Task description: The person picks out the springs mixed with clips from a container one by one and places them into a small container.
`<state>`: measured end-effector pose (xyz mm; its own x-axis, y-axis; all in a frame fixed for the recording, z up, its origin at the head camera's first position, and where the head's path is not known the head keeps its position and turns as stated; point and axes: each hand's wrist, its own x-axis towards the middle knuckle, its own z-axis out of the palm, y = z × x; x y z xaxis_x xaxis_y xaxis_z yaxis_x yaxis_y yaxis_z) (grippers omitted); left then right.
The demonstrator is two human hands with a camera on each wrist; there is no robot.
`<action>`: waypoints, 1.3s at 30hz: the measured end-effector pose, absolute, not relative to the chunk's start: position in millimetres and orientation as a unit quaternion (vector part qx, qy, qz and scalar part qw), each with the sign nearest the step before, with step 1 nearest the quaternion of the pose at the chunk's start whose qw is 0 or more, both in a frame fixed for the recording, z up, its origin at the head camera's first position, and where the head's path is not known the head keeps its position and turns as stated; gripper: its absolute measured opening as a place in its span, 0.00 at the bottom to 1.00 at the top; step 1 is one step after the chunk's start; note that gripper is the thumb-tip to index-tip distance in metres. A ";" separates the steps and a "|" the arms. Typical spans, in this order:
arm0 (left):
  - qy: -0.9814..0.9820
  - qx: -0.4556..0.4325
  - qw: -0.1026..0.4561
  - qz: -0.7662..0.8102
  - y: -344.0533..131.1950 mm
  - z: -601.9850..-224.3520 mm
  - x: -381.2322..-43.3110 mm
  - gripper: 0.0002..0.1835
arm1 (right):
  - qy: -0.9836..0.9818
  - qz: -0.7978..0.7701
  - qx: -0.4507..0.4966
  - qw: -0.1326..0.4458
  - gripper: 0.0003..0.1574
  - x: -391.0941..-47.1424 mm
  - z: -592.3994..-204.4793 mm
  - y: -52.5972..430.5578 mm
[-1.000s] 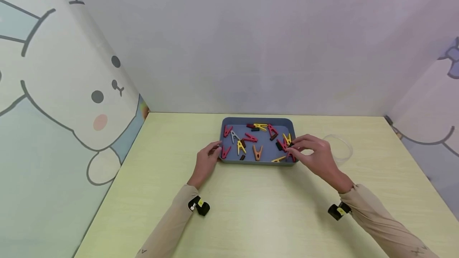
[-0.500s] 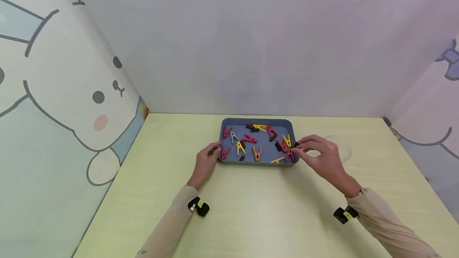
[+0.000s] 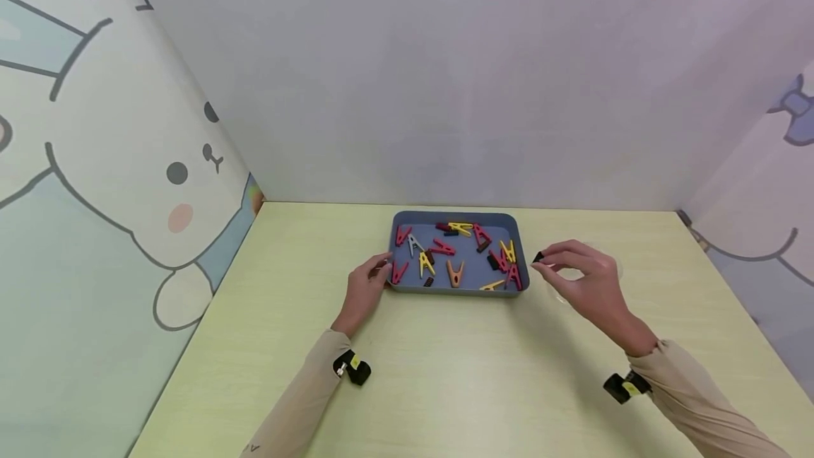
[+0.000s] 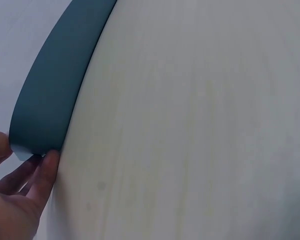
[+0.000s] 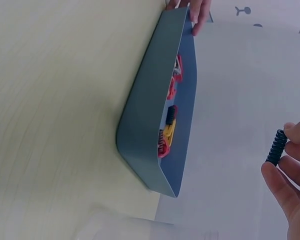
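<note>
My right hand (image 3: pixel 588 281) is to the right of the tray. It pinches a small dark ribbed piece like a coil spring (image 5: pixel 277 147) between thumb and fingertips, in the air. A shallow blue-grey tray (image 3: pixel 459 290) lies near the back of the table. My left hand (image 3: pixel 367 285) grips its left end at the front corner, with fingers over the rim in the right wrist view. Inside are red, yellow and grey plastic clothespins, an orange clothespin (image 3: pixel 455 273), and several small black or brown pieces.
A clear plastic container (image 5: pixel 140 227) stands on the table right of the tray, mostly behind my right hand in the head view. A pale wall (image 3: pixel 470 90) rises just behind the tray, with cartoon-printed panels at both sides.
My right hand has lifted the dark ribbed piece out of the tray's right end and carried it right, past the rim. My left hand stays at the tray.
</note>
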<state>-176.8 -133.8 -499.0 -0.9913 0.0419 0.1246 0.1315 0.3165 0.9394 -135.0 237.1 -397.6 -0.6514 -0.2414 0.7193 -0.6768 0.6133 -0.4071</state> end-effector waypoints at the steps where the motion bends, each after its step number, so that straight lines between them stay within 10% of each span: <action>1: -0.811 -0.054 0.039 -0.581 -133.7 -498.9 -176.6 0.17 | -0.840 0.345 0.274 0.318 0.12 -134.6 -397.2 238.2; 39: -0.799 -0.056 0.041 -0.598 -134.6 -506.2 -179.0 0.17 | -0.847 0.326 0.236 0.349 0.15 -123.3 -395.0 276.7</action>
<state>-179.0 -134.6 -506.2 -0.9902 0.0408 0.1334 0.1395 0.2787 0.9502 -123.3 276.7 -395.0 -0.6455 -0.1723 0.7440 -0.6268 0.6762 -0.3872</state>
